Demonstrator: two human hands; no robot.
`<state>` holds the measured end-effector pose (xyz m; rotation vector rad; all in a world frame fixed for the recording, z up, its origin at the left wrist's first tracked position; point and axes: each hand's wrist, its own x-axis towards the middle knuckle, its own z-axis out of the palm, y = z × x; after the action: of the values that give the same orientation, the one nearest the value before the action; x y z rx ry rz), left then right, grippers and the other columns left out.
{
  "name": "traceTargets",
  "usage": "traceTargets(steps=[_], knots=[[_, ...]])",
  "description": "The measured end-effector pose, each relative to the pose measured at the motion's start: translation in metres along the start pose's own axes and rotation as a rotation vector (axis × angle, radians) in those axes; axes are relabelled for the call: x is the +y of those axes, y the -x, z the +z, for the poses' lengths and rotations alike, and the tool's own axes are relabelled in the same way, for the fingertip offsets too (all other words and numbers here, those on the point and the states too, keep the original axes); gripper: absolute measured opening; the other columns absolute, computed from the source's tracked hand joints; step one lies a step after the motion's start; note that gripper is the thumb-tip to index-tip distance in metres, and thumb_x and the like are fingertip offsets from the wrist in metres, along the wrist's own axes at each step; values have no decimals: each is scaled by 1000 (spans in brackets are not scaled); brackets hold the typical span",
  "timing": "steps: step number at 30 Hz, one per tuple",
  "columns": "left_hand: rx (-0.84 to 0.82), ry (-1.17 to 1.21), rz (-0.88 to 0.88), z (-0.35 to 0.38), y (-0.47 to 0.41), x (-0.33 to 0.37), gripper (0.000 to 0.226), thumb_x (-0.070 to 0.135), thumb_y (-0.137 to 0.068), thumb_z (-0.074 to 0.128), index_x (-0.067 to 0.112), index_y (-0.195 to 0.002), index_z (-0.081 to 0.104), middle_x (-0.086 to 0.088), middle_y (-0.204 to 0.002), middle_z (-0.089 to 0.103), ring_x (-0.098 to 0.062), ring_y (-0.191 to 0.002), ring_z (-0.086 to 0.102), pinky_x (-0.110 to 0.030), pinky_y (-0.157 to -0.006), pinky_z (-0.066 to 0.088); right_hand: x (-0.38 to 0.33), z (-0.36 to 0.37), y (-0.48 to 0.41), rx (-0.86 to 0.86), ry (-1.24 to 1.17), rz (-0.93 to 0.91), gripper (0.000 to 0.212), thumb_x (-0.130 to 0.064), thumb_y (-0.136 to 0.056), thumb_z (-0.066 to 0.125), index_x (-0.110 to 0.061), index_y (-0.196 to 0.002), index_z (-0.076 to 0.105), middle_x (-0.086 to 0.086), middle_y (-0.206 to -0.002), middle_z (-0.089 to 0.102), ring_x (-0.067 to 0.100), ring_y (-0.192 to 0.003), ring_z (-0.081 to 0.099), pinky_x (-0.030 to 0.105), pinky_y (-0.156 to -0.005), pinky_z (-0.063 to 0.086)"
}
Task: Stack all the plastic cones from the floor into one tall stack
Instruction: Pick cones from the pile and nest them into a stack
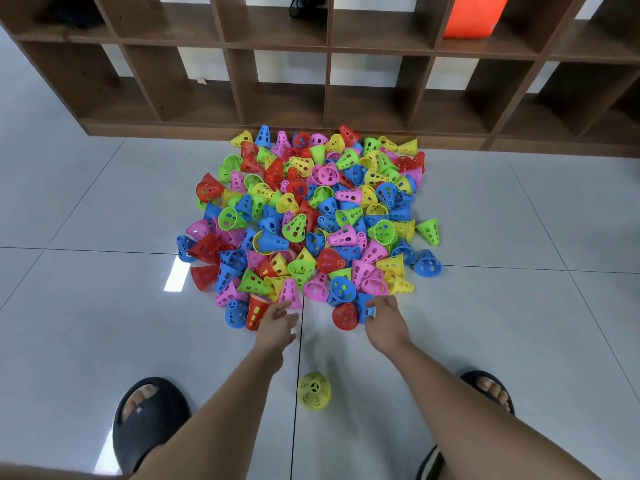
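Observation:
A big heap of perforated plastic cones (311, 216) in red, blue, yellow, green and pink lies on the tiled floor in front of me. One yellow-green cone (314, 391) stands alone, upright, on the floor between my forearms. My left hand (277, 323) reaches to the heap's near edge with its fingers straight, between a red cone (255, 311) and a pink cone (289, 292), and holds nothing. My right hand (384, 318) is at the near edge too, thumb and fingers curled round a blue cone (363, 301) beside a red cone (344, 317).
A brown wooden cubby shelf (329, 46) runs along the wall right behind the heap; an orange object (474, 15) sits in one compartment. My feet in black slippers (149, 420) stand on either side. Grey floor tiles (104, 323) lie bare left and right of the heap.

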<state>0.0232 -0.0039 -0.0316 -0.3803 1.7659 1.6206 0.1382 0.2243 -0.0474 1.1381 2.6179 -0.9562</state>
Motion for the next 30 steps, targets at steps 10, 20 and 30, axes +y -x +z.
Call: traceTargets(steps=[10,20,30], knots=[[-49,-3,-44,-9,-11,-2,56,9,-99,65,31,-150,57,3,-149,52,-24,-135,54,-48,-106,55,10,2,-11,-201,242,-166,40,-11,-98,55,-17,-137,60,2,-163,25,34,-121,59,35,-97,51],[88,-11,58,-4,4,2,23,13,-95,78,18,-118,76,1,-120,71,-21,-107,64,-40,-95,54,22,13,13,-86,193,-156,21,-16,-101,55,-16,-113,73,9,-122,57,30,-103,67,38,-93,53],[-20,132,7,8,47,8,30,5,-89,83,9,-113,66,-11,-95,72,-23,-81,68,-32,-72,61,22,22,40,61,-172,-12,15,-10,-94,64,-23,-88,68,2,-95,70,23,-88,65,34,-79,53]])
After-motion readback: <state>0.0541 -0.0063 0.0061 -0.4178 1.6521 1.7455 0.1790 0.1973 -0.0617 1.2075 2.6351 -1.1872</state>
